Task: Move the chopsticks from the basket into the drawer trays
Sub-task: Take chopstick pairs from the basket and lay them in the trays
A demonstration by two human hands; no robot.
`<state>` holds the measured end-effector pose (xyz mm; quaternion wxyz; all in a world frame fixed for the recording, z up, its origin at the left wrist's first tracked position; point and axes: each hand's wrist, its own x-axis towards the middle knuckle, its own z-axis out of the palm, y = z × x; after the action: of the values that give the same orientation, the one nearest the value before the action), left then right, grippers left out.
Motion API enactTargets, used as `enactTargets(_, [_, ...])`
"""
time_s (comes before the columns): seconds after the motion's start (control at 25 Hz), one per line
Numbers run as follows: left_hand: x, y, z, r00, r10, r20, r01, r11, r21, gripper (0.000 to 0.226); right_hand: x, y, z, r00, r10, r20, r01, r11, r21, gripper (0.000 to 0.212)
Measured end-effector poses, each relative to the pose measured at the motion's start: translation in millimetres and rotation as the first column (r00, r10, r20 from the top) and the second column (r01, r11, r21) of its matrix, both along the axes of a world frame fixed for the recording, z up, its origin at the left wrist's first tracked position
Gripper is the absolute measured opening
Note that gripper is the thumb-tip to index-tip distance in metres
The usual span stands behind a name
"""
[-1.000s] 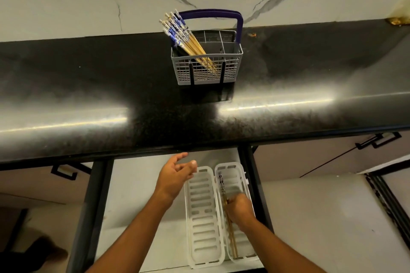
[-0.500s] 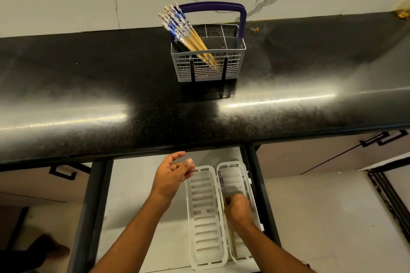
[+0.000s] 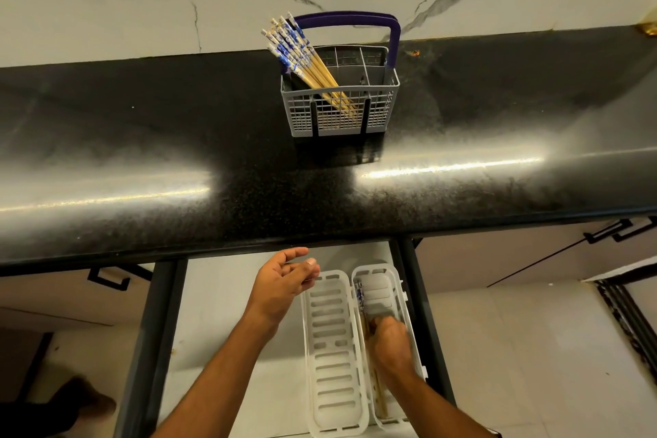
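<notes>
Right hand down in the right tray, setting chopsticks; left hand free beside the left tray.

Landmark is the right tray: a few chopsticks lie along its left wall, blue-patterned ends toward the counter, and the right hand rests on them with fingers curled; whether it grips or only presses them I cannot tell. Left hand hovers just left of it, fingers loosely spread, holding nothing. Most chopsticks are well beyond it, up on the counter, leaning left in the basket. Risks, judged: sticks may lie crooked or ride up the wall if let go unevenly; a later grab at the leaning bundle could tip the basket. Hidden: the right fingertips, the stick count under the hand, the trays' near ends cut off, basket compartment unclear.
</notes>
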<state>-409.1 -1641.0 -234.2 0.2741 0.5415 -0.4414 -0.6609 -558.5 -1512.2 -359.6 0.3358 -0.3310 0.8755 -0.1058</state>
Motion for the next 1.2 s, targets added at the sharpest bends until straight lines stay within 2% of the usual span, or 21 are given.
enactTargets(0.28, [3.9, -6.5, 9.1, 1.0, 0.007, -0.006, -0.007, 1.0, -0.025, 0.025, 0.1, 0.3, 12.8, 0.999, 0.047, 0.014, -0.046, 0.998, -0.032, 0.011])
enactTargets(0.36, [2.5, -9.9, 16.9, 1.0, 0.008, -0.01, -0.008, 0.998, -0.057, 0.021, -0.4, -2.3, 26.1, 0.998, 0.043, 0.038, -0.04, 0.996, -0.083, 0.018])
enactTargets(0.48, [-4.6, -35.7, 43.5, 0.999, 0.02, -0.044, -0.026, 0.991, -0.132, 0.017, -11.5, -18.8, 64.1, 0.996, 0.091, -0.021, -0.093, 0.964, -0.249, 0.035])
enactTargets(0.64, [-36.0, -100.1, 103.8, 0.992, 0.092, -0.088, -0.11, 0.968, -0.224, 0.014, -29.1, -58.5, 148.5, 0.985, 0.108, -0.132, -0.165, 0.803, -0.572, 0.01])
enactTargets(0.8, [-71.8, -174.5, 146.6, 0.968, 0.251, -0.025, -0.242, 0.897, -0.369, 0.016, -41.9, -119.4, 220.5, 0.948, 0.125, -0.292, -0.309, 0.574, -0.758, 0.008])
enactTargets(0.88, [-84.2, -202.9, 155.1, 0.937, 0.321, 0.134, -0.224, 0.852, -0.474, 0.018, -46.5, -151.4, 246.4, 0.936, 0.125, -0.328, -0.343, 0.523, -0.78, 0.01])
enactTargets(0.96, [-94.8, -217.9, 158.0, 0.899, 0.344, 0.272, -0.171, 0.846, -0.505, 0.024, -49.7, -173.9, 262.3, 0.929, 0.099, -0.357, -0.36, 0.471, -0.805, 0.011])
enactTargets(1.12, [-104.4, -235.1, 153.2, 0.879, 0.36, 0.312, -0.183, 0.86, -0.477, 0.023, -49.1, -191.0, 267.2, 0.933, 0.112, -0.342, -0.355, 0.448, -0.821, 0.012])
enactTargets(1.2, [-105.3, -243.4, 149.6, 0.889, 0.382, 0.254, -0.236, 0.855, -0.461, 0.02, -50.8, -192.6, 263.4, 0.936, 0.11, -0.335, -0.348, 0.455, -0.82, 0.011])
